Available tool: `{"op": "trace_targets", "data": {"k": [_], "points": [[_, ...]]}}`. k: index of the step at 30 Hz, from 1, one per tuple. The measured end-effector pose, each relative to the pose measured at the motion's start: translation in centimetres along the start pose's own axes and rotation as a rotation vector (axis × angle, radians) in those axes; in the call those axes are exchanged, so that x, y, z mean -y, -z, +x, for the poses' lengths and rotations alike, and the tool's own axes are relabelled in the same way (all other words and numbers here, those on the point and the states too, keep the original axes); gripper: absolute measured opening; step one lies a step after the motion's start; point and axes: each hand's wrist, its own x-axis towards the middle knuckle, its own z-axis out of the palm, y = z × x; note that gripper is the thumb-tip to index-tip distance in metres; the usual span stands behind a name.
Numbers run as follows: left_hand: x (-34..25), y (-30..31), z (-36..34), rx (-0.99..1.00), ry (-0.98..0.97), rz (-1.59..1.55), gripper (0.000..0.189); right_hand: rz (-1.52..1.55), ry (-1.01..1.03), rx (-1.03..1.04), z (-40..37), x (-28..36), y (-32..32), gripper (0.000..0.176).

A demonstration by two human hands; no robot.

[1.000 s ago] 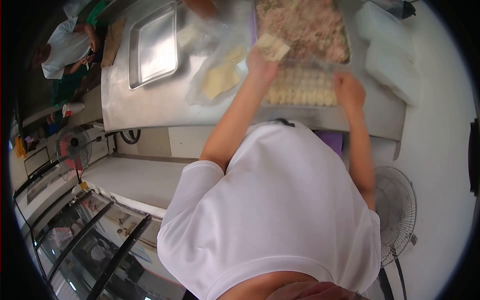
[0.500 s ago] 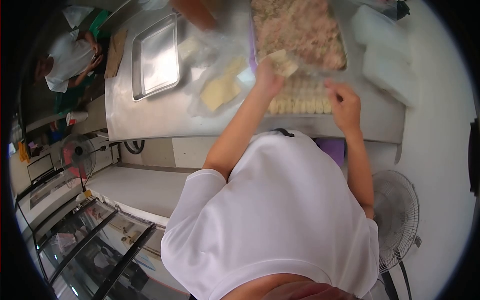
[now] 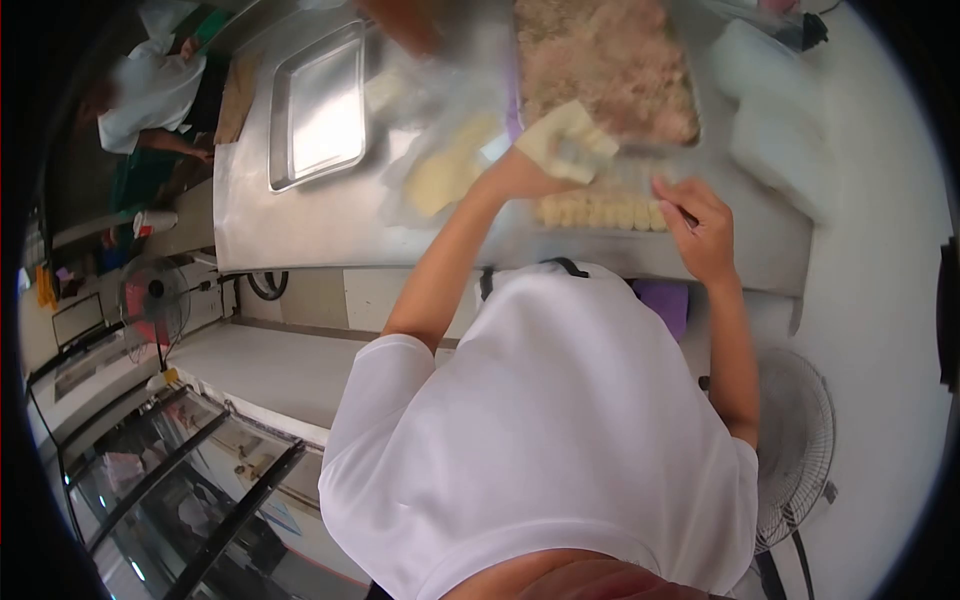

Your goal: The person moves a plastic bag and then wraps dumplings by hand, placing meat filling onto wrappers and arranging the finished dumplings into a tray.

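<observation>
A square, pale yellow dough wrapper (image 3: 548, 138) lies spread across the fingers of my left hand (image 3: 530, 178), which holds it up by the near corner of the meat filling (image 3: 605, 65). My right hand (image 3: 703, 225) is closed in a pinch to the right of the rows of dumplings (image 3: 600, 212). A dark, thin bit shows between its fingers, but I cannot tell what it is. More yellow wrappers (image 3: 440, 180) rest on clear plastic to the left of my left forearm.
A shallow metal tray (image 3: 285, 130) stands on the left of the steel table (image 3: 300, 230). White packages (image 3: 770, 150) lie at the right edge. Someone's blurred forearm (image 3: 405, 22) reaches in at the top. Another person in white (image 3: 155, 95) is at the far left. A fan (image 3: 800, 450) stands below right.
My left hand has moved slightly left and down, and the wrapper on it now shows wider and flatter. My right hand has shifted slightly right and down, still pinched.
</observation>
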Motion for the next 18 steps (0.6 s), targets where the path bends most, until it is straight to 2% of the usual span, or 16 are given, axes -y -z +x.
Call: {"op": "trace_targets", "data": {"k": [2, 3, 5, 6, 7, 9, 11, 13, 15, 16, 17, 18], "points": [[1.0, 0.8, 0.8, 0.133, -0.094, 0.237, 0.040, 0.000, 0.017, 0.002, 0.1, -0.3, -0.4, 0.023], [0.8, 0.8, 0.7, 0.131, -0.096, 0.238, 0.040, -0.009, 0.021, -0.005, 0.0, -0.4, -0.5, 0.024], [0.3, 0.8, 0.7, 0.106, -0.004, 0.474, 0.030, -0.069, 0.010, 0.000, 0.1, 0.0, -0.4, 0.023], [0.6, 0.8, 0.6, 0.110, -0.003, 0.475, 0.030, -0.124, -0.007, 0.009, 0.1, 0.4, -0.3, 0.023], [1.2, 0.7, 0.3, 0.088, -0.072, 0.528, 0.029, -0.121, -0.010, 0.007, 0.1, 0.8, -0.3, 0.023], [2.0, 0.3, -0.4, 0.064, -0.134, 0.583, 0.028, -0.360, 0.002, 0.052, 0.5, 1.8, 0.1, 0.021], [2.6, -0.6, -1.2, 0.018, -0.003, 0.655, 0.024, -0.394, 0.015, 0.069, 1.0, 2.8, 1.6, 0.021], [3.7, -0.8, -2.0, -0.023, -0.010, 0.709, 0.017, -0.428, 0.023, 0.091, 1.3, 3.7, 3.9, 0.021], [3.9, -0.6, -2.2, -0.057, -0.020, 0.757, 0.010, -0.314, -0.061, 0.099, 1.3, 3.8, 6.6, 0.022], [3.6, -0.2, -2.2, -0.098, 0.187, 0.270, 0.005, -0.314, -0.065, 0.101, 1.5, 3.7, 7.5, 0.022], [3.3, 0.1, -2.2, -0.134, 0.382, -0.221, 0.009, -0.320, -0.116, 0.104, 1.8, 3.4, 8.2, 0.023], [3.1, 0.0, -2.4, -0.132, 0.386, -0.224, 0.009, -0.325, -0.168, 0.107, 2.0, 3.1, 8.5, 0.024]]}}
